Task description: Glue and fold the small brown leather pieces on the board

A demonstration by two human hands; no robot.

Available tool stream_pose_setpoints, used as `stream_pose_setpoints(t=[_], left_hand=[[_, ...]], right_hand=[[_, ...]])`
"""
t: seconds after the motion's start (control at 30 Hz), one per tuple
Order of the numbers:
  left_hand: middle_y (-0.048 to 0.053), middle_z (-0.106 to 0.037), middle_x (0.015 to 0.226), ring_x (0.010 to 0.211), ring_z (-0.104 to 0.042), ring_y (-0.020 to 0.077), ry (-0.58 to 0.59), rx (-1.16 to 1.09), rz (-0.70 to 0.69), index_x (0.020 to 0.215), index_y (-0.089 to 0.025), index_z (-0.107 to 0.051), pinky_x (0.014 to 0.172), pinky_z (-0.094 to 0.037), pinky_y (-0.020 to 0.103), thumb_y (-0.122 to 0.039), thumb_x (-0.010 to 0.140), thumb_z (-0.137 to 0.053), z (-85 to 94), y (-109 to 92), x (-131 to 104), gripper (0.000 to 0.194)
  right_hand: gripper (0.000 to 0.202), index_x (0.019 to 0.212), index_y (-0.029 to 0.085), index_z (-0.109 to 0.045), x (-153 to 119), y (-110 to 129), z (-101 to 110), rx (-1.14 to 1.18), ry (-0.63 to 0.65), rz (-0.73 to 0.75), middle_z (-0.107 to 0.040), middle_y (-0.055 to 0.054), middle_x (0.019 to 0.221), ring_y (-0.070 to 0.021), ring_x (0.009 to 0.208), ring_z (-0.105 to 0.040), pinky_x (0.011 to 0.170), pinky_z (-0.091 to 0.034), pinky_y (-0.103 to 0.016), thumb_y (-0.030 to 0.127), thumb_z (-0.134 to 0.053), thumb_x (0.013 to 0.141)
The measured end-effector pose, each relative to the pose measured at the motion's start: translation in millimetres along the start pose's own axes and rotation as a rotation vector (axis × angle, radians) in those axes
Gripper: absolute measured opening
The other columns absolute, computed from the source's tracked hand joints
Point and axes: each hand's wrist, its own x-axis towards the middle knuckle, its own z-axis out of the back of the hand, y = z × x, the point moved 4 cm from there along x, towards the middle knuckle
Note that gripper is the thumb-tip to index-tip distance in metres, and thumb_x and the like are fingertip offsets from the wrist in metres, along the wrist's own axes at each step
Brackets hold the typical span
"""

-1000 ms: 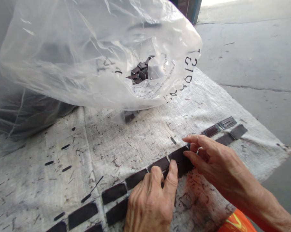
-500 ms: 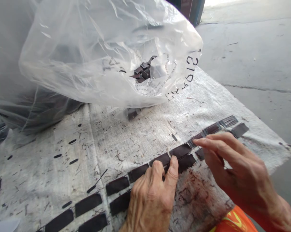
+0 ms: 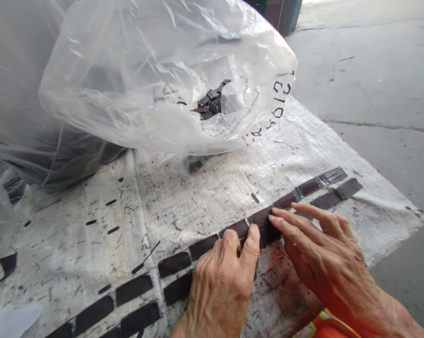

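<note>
Two rows of dark rectangular pieces (image 3: 175, 264) run diagonally across a stained white cloth. My left hand (image 3: 224, 272) rests on the rows near their middle, fingers bent and thumb apart, fingertips pressing on the pieces; nothing shows in its grasp. My right hand (image 3: 324, 249) lies just to the right, fingers stretched out, its fingertips touching a dark piece (image 3: 261, 217) of the upper row. Farther right, the upper row has framed pieces with a glossy surface (image 3: 308, 187). Part of the lower row is hidden under both hands.
A large clear plastic bag (image 3: 127, 117) with small dark pieces (image 3: 210, 104) inside stands behind the rows. Loose threads and small dark slivers (image 3: 111, 203) lie on the cloth (image 3: 205, 197). Grey floor (image 3: 367, 80) shows beyond the cloth's right edge.
My right hand has moved left and down along the rows, closer to my left hand, uncovering lower-row pieces at the right. My left hand has stayed nearly in place.
</note>
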Motion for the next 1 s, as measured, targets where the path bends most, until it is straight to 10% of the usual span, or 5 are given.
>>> stream_pose_setpoints(t=[0.4,0.83,1.0], left_hand=[[0.007,-0.064,0.087,0.070,-0.069,0.0224,0.068,-0.202,0.013,0.121,-0.015,-0.059,0.057,-0.060,0.035,0.009,0.072,-0.035,6.4,5.8,-1.9,0.060],[0.003,-0.071,0.099,0.093,-0.065,0.0153,-0.250,-0.593,0.232,0.113,-0.021,-0.068,0.089,-0.051,0.026,-0.003,0.084,-0.048,35.9,30.0,-18.3,0.039],[-0.002,-0.064,0.076,0.057,-0.055,0.0079,-0.374,-1.124,0.617,0.101,-0.026,-0.074,0.052,-0.045,0.017,-0.017,0.083,-0.063,29.1,52.8,-32.5,0.023]], right_hand=[[0.042,0.123,0.013,-0.062,0.0,11.0,-6.6,-0.144,0.078,0.155,-0.071,-0.010,0.114,-0.0316,0.110,-0.057,0.098,-0.038,-0.051,0.003,-0.049,0.085],[0.046,0.127,0.009,-0.059,-6.7,27.3,-16.8,-0.391,0.085,0.205,-0.068,-0.018,0.119,-0.0319,0.113,-0.058,0.100,-0.039,-0.052,0.006,-0.050,0.083],[0.050,0.131,0.016,-0.058,-9.7,30.0,-18.5,-0.421,0.107,0.186,-0.066,-0.019,0.123,-0.0319,0.116,-0.059,0.098,-0.040,-0.050,0.007,-0.054,0.082]])
